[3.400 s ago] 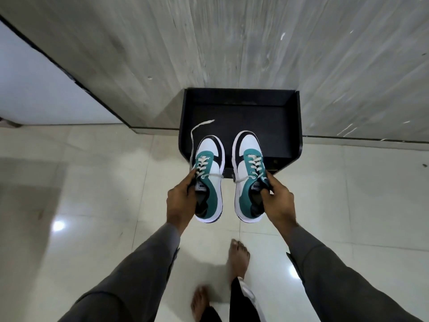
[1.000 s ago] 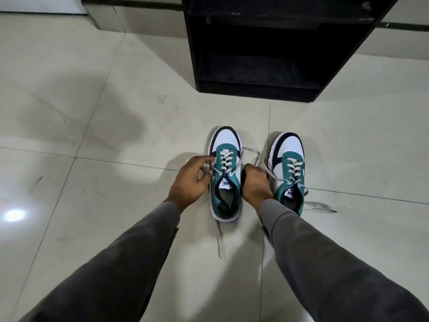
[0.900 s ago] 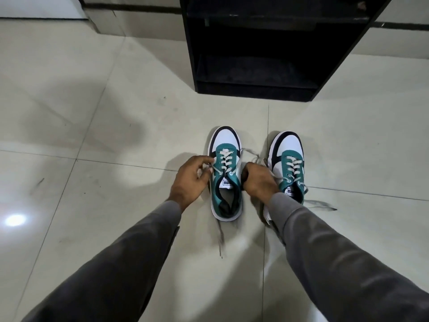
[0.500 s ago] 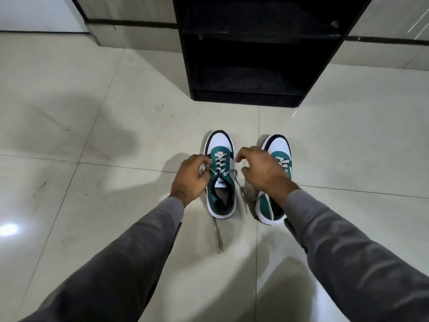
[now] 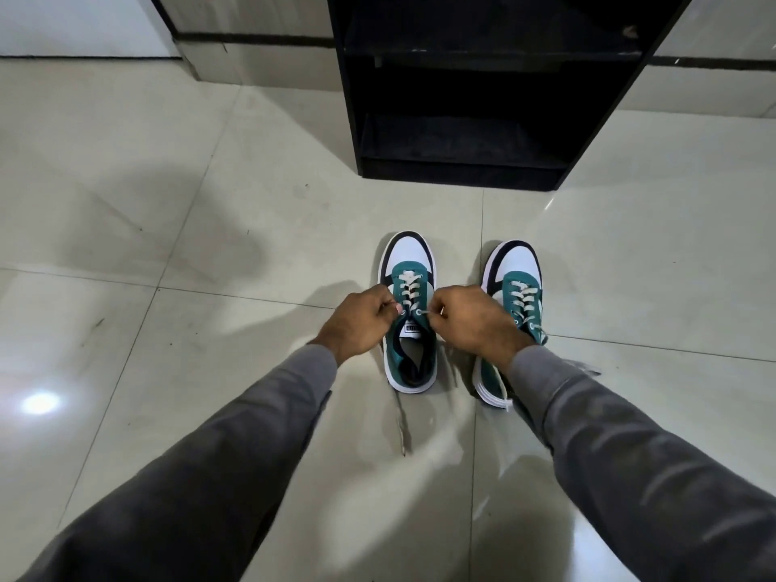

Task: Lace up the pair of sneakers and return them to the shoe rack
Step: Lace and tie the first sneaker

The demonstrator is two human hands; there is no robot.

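Observation:
Two white, teal and black sneakers stand side by side on the tiled floor, toes toward the rack. The left sneaker (image 5: 409, 312) has cream laces crossed up its tongue. My left hand (image 5: 360, 321) pinches a lace end at its top left eyelet. My right hand (image 5: 470, 319) pinches the other lace end at its top right eyelet. The right sneaker (image 5: 514, 287) is partly hidden behind my right wrist; its laces lie loose. A black shoe rack (image 5: 462, 98) stands against the wall just beyond the sneakers, its shelves bare.
Glossy beige floor tiles (image 5: 210, 228) spread all around, with a light glare (image 5: 40, 403) at the left. A loose lace end (image 5: 401, 426) trails on the floor behind the left sneaker. A grey wall base (image 5: 252, 56) runs behind the rack.
The sneakers went from being held over the rack to standing on the floor. My right hand moved left from the right sneaker to the left sneaker's lace; both hands now pinch its ends.

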